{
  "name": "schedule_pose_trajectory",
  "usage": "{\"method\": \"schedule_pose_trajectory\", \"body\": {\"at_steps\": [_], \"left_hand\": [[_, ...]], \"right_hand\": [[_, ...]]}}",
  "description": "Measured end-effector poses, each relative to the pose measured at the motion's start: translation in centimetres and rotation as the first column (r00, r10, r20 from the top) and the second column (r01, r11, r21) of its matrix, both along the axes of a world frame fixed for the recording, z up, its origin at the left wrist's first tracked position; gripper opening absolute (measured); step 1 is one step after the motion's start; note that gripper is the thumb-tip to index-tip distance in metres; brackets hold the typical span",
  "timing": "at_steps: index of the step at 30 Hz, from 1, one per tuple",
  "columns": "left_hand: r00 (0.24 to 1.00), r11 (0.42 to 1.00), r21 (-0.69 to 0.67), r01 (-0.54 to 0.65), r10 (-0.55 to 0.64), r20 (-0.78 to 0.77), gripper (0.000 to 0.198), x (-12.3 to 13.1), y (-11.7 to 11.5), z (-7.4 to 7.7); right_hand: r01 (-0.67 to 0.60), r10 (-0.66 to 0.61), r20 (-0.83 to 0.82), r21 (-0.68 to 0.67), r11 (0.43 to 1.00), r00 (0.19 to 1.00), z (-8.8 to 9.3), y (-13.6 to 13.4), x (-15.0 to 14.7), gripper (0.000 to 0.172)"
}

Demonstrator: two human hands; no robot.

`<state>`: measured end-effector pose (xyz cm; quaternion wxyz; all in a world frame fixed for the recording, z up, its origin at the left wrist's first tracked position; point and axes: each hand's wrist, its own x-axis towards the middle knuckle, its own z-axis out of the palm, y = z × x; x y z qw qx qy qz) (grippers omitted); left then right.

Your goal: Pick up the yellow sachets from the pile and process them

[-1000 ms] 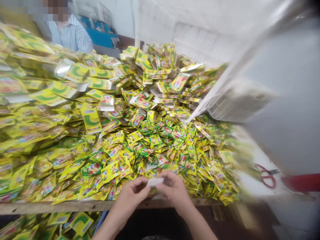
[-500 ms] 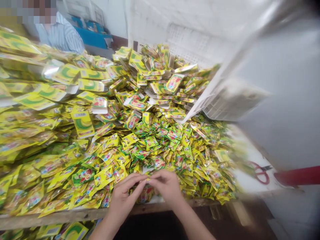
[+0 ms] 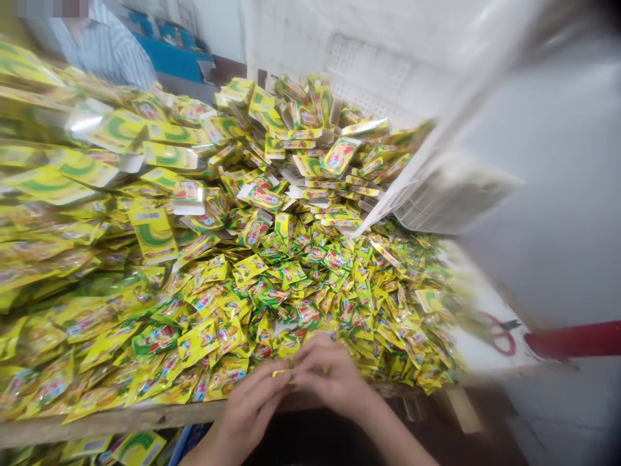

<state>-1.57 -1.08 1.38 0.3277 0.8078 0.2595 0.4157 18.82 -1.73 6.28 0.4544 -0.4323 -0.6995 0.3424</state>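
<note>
Both hands, left (image 3: pixel 255 404) and right (image 3: pixel 332 378), pinch yellow sachet (image 3: pixel 284 373), mostly hidden, blurred.

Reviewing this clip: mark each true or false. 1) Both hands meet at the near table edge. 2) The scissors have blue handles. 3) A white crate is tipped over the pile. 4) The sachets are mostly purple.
1) True: the left hand and right hand pinch a small yellow sachet together.
2) False: the scissors have red handles.
3) True: the white crate leans over the sachet pile.
4) False: they are yellow and green.
</note>
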Motion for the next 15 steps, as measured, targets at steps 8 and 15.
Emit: {"method": "schedule_pose_trajectory", "body": {"at_steps": [8, 15], "left_hand": [[0.998, 0.994, -0.105, -0.040, 0.036, -0.044, 0.035, 2.1, 0.0, 2.9], [0.810, 0.792, -0.169, -0.587, 0.577, -0.107, 0.025, -10.4, -4.3, 2.0]], "right_hand": [[0.218, -0.218, 0.334, 0.037, 0.975, 0.917, 0.8, 14.4, -1.5, 0.044], [0.357, -0.352, 0.212, 0.014, 0.934, 0.912, 1.5, 14.9, 0.1, 0.022]]}}
